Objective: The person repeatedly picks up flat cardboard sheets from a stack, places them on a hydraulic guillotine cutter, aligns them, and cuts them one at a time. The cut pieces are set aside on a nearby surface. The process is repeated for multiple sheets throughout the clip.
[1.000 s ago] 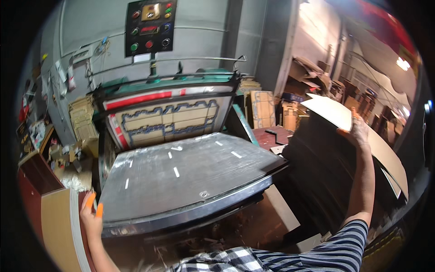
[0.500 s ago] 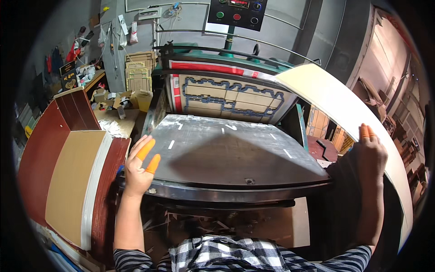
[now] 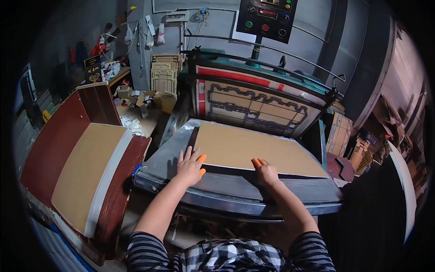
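Observation:
A brown cardboard sheet point(image 3: 258, 147) lies on the grey metal bed point(image 3: 226, 190) of a press. My left hand point(image 3: 189, 167) is open, its fingers spread at the sheet's near left corner, with orange finger covers on two fingers. My right hand point(image 3: 267, 173) has its fingers closed at the sheet's near edge, orange covers on the fingertips; its thumb is hidden. Behind the sheet rises the tilted upper plate, carrying a cutting die point(image 3: 256, 106) with dark jagged outlines.
On the left, a stack of brown boards point(image 3: 86, 172) stands beside reddish-brown panels point(image 3: 54, 136). Pale sheets point(image 3: 403, 181) stand at the far right. Above the press hangs a black control box point(image 3: 267, 20) with buttons. Die boards point(image 3: 339, 133) lean behind, on the right.
The sheet my right hand held up at the right now lies flat on the bed. Both hands have moved inward to its near edge, and the view has shifted.

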Motion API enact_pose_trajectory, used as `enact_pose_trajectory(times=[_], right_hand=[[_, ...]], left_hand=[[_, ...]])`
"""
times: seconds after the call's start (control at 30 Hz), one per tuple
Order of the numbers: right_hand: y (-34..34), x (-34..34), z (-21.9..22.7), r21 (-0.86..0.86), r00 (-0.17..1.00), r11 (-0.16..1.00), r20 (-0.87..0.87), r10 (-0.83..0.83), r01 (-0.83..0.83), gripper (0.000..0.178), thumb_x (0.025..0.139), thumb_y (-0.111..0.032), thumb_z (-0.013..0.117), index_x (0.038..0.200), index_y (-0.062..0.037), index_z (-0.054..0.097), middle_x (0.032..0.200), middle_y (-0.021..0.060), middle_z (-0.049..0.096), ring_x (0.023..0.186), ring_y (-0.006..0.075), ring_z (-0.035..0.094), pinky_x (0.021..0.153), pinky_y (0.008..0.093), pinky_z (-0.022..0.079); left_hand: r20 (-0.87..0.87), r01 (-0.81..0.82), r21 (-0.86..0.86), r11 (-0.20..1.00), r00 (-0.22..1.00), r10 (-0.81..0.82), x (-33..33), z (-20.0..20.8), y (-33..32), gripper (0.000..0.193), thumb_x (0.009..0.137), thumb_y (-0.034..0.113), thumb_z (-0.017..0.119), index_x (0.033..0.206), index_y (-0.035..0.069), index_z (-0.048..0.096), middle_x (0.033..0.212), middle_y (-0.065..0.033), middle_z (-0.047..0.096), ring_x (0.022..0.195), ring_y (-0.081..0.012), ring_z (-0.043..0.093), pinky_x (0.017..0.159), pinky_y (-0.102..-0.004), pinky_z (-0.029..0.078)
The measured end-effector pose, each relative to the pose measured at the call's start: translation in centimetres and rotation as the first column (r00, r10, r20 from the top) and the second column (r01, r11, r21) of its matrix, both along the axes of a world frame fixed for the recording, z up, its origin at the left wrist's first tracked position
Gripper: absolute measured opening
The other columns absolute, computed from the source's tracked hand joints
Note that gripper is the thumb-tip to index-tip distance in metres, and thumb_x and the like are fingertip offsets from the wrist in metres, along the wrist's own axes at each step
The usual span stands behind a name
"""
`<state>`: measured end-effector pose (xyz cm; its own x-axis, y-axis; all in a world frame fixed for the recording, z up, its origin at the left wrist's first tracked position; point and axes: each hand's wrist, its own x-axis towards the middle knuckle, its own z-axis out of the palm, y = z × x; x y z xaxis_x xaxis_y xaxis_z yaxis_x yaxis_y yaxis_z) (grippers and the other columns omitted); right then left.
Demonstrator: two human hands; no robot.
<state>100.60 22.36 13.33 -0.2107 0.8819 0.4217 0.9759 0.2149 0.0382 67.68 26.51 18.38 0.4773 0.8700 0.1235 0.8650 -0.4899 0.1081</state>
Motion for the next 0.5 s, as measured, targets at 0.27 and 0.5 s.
enact_pose_trajectory(times=[0.27, 0.5], right_hand=[[0.4, -4.7, -0.8, -0.320, 0.994, 0.946, -0.078, -0.074, 0.045, 0.024, 0.090, -0.014, 0.044, 0.098, -0.0007, 0.062, 0.094, 0.0175, 0.065, 0.087, 0.0358, 0.063, 0.076, 0.0424, 0.053], [2.4, -3.4, -0.1, -0.346, 0.984, 0.938, -0.157, -0.085, 0.026, 0.025, 0.096, -0.019, 0.038, 0.094, -0.0052, 0.059, 0.091, 0.0169, 0.066, 0.088, 0.0361, 0.062, 0.076, 0.0441, 0.051]], left_hand=[[-0.030, -0.050, -0.141, 0.989, 0.998, 0.046, -2.2, -3.8, 3.9, 0.043, 0.092, 0.019, 0.049, 0.134, 0.015, 0.052, 0.143, -0.0072, 0.046, 0.135, -0.0313, 0.038, 0.110, -0.0473, 0.030], [-0.013, -0.078, -0.082, 0.994, 0.997, 0.077, -0.5, -5.4, 5.5, 0.038, 0.093, 0.016, 0.042, 0.128, 0.012, 0.057, 0.138, -0.0077, 0.051, 0.131, -0.0306, 0.043, 0.106, -0.0452, 0.035]])
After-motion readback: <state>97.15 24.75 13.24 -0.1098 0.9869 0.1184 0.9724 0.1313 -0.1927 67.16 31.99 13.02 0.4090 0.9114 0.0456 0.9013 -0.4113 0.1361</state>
